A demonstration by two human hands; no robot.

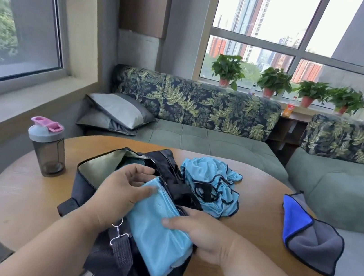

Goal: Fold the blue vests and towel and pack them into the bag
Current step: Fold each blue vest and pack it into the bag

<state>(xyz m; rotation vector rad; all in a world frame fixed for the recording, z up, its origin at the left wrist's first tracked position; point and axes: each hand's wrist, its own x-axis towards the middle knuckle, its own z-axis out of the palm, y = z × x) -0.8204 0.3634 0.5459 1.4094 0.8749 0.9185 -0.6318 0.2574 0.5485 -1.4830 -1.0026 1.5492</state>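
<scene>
You have a plain light-blue folded vest point(157, 233) over a black bag point(89, 185) with a pale grey-green lining, and beside it a crumpled vest point(210, 177) of the same light blue, trimmed and marked in black. Your towel point(310, 237) is bright blue on one face and grey on the other with a dark edge, lying on a tan wood-toned table point(27, 185). The shaker bottle point(47, 146) is smoky grey with a pink cap, and the sofa point(195, 104) shows green palm leaves on dark navy above plain sage-green seats.

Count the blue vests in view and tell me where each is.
2: a folded vest held over the bag, a crumpled vest on the table behind. More may be inside.
</scene>
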